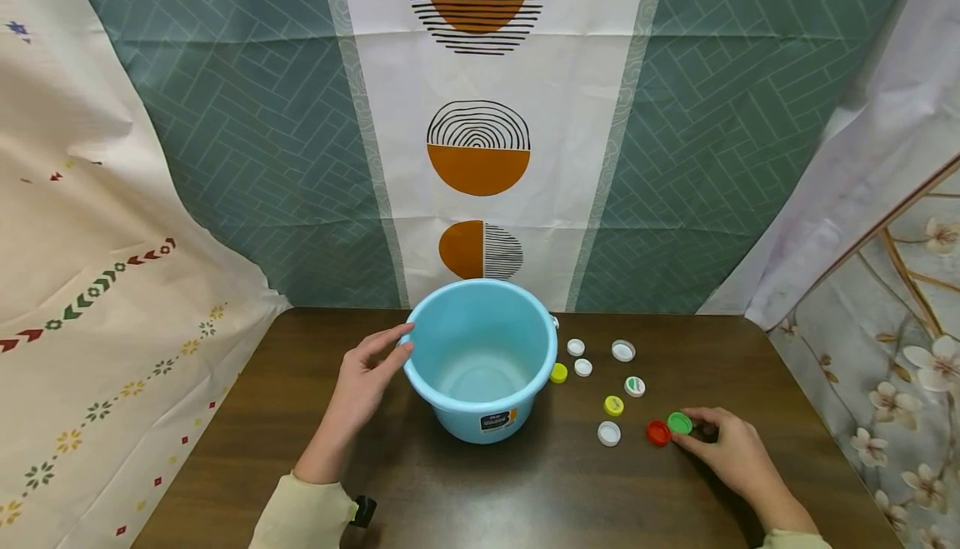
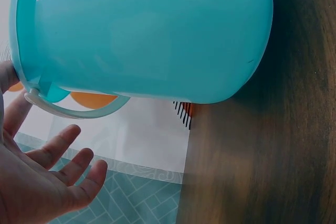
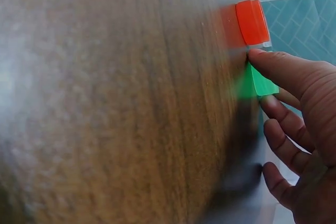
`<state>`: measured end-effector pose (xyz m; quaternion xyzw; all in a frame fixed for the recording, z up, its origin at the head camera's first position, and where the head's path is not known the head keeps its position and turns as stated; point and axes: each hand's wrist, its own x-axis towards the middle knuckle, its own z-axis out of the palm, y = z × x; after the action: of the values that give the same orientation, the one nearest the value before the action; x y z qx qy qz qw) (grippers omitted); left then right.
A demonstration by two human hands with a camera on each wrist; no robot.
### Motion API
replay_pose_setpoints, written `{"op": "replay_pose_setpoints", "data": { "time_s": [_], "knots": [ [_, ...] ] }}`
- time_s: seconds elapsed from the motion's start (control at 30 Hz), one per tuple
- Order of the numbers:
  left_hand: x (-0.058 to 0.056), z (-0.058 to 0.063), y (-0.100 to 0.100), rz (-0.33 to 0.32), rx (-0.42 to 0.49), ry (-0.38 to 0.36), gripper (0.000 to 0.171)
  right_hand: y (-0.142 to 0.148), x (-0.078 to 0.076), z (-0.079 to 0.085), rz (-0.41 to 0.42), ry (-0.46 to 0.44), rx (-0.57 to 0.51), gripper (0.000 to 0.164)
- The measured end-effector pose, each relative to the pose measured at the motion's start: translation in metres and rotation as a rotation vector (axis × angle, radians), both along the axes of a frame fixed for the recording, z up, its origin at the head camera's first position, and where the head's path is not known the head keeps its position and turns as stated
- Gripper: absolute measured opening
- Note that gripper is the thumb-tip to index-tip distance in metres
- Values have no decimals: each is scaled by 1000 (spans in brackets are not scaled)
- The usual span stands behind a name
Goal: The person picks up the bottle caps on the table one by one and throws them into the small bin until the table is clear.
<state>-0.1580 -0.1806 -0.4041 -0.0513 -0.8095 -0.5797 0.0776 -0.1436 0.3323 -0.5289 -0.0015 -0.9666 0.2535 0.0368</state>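
A light blue plastic bucket stands upright on the dark wooden table. At its left side is my left hand, thumb and index fingertips touching the rim; in the left wrist view the other fingers spread loosely beside the bucket's handle. On the right, my right hand pinches a green bottle cap between thumb and index finger, low over the table. A red bottle cap lies right beside the green one. In the right wrist view the thumb covers part of the green cap.
Between bucket and right hand lie several white caps, a yellow cap, another yellow cap close to the bucket, and a white cap with green print. A patterned curtain hangs behind the table.
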Motion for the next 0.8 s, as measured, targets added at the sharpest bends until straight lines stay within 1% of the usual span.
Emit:
{"op": "replay_pose_setpoints", "data": {
  "time_s": [0.13, 0.33, 0.57, 0.8],
  "knots": [
    [0, 0, 0, -6, -6, 1, 38, 1, 0, 2, -2, 12, -4, 49],
    [1, 0, -1, -5, -18, 4, 38, 3, -2, 8, -17, 45, -31, 51],
    [2, 2, 0, -6, -9, 11, 37, 3, -7, 23, -34, 141, -40, 45],
    [2, 2, 0, -8, -4, 9, 37, -1, -17, 38, -51, 197, -62, 44]
  ]
}}
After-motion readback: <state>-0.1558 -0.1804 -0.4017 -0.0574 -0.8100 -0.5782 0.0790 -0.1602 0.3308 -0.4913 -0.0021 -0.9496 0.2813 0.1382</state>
